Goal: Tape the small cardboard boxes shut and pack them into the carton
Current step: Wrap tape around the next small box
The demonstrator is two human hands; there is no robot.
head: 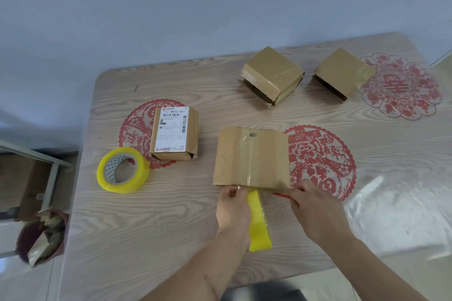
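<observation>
A small cardboard box point(252, 159) lies in front of me with a strip of clear tape running down its top. My left hand point(232, 210) grips a yellow tape roll point(259, 225) at the box's near edge, the tape still joined to the box. My right hand point(315, 212) holds a thin red tool point(281, 195) against the near right corner of the box. A labelled box point(175, 133) stands to the left. Two more small boxes point(272, 74) point(341, 73) lie at the back, their near ends open.
A second yellow tape roll point(123, 170) lies flat at the left of the wooden table point(151, 227). Red paper-cut decorations point(401, 85) lie on the tabletop. Left of the table on the floor are a dark bin of scraps point(41, 237) and a brown carton point(22, 183) under a rack.
</observation>
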